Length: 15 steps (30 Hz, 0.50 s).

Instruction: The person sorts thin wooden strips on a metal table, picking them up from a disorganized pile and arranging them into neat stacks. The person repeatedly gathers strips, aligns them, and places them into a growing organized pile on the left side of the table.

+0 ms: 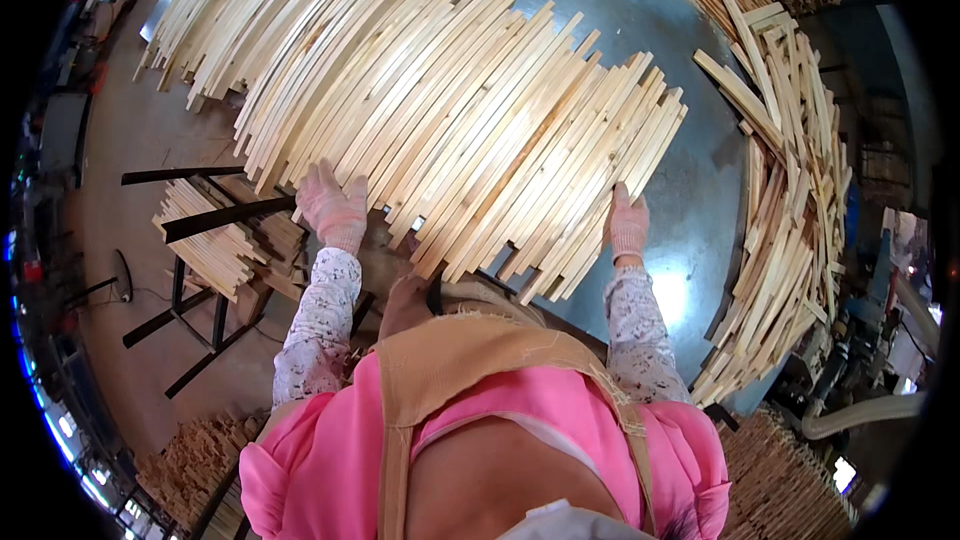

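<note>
Many long, pale wooden strips (440, 120) lie side by side in a wide slanting layer on a grey metal table (690, 230). My left hand (333, 208), in a pinkish knit glove, rests against the near ends of the strips at the left, fingers stretched and apart. At the right edge of the layer, my right hand (627, 225) wears a similar glove. Its fingers extend along the outermost strips and touch them, without wrapping round any; their tips are partly hard to make out. The strip ends are uneven at both sides.
A loose heap of wooden strips (790, 200) lines the table's right side. Black metal bars (225, 220) jut out at the left, near a lower stack of strips (205, 240). Bundled wood (195, 465) stands at lower left, with more stacked wood (780, 470) at lower right.
</note>
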Available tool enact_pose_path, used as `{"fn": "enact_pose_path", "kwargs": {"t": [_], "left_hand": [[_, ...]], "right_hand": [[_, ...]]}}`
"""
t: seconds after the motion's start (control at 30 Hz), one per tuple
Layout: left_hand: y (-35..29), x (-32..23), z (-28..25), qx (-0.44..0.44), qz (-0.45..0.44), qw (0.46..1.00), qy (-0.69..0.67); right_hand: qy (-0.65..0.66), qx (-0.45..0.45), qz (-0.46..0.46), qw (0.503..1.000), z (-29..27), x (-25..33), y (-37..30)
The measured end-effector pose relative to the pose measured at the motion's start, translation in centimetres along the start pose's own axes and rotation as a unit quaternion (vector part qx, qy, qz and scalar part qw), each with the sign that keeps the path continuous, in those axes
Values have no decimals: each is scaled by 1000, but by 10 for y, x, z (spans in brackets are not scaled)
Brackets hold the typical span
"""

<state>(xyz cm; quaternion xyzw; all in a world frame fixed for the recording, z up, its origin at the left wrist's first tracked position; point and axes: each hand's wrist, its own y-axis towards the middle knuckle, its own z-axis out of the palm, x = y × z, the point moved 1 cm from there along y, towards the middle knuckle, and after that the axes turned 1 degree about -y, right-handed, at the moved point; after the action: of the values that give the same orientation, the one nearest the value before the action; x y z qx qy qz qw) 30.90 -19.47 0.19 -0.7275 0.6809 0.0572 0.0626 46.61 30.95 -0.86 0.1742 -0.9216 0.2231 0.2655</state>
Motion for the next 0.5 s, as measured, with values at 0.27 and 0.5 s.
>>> {"fn": "enact_pose_path", "kwargs": {"t": [0.27, 0.5], "left_hand": [[40, -90, -18, 20, -23, 999, 36], [-10, -120, -46, 135, -61, 989, -19]], "right_hand": [[-47, 49, -75, 995, -10, -14, 33], [52, 55, -115, 990, -50, -14, 61]]}}
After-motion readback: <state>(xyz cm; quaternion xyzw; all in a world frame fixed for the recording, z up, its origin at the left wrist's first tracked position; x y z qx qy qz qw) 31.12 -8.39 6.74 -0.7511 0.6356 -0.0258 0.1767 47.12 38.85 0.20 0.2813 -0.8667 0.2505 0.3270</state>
